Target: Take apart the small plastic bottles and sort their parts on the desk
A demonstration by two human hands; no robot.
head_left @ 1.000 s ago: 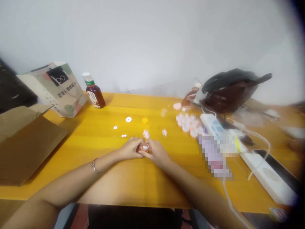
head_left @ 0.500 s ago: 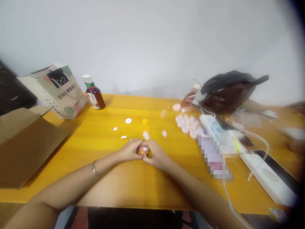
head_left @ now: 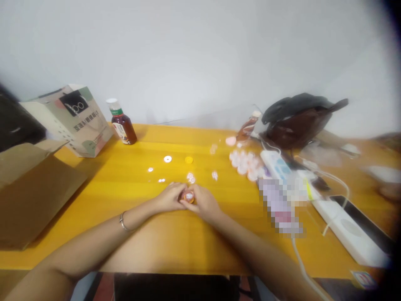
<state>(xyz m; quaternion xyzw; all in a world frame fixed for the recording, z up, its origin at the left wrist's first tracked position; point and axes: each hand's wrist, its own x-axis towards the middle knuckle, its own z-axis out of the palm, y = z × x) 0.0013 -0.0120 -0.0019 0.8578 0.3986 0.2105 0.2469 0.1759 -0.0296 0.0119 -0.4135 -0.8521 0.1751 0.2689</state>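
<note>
Head view: a round piece [head_left: 189, 195] is being held at the table's near middle, between the left hand [head_left: 171, 199] and the right hand [head_left: 206, 203]; the fingers of both are being kept curled in, closed onto its sides, its detail being lost to blur. A bracelet [head_left: 122, 222] is being worn on the left wrist.

Counted from the piece, 12 o'clock is being taken up by clear rings [head_left: 191, 178] just beyond the fingers, then by a yellow disc [head_left: 189, 160]. At 11 a white disc [head_left: 168, 159] is lying. Between 10 and 11 a bottle [head_left: 124, 129] is standing, with a paper bag [head_left: 86, 138] at 10; 9 is being filled by a carton [head_left: 40, 205]. At 2, tubs [head_left: 242, 162] are being backed by a dark bag [head_left: 300, 125]. The right side is being crowded from 3 onward by a pixelated object [head_left: 278, 205], a white bar [head_left: 347, 228] and a cable [head_left: 299, 259].

All this is being borne by a yellow wooden table [head_left: 153, 140], light being reflected off its top; behind it, the far side is being closed off by a pale grey wall [head_left: 194, 62].
</note>
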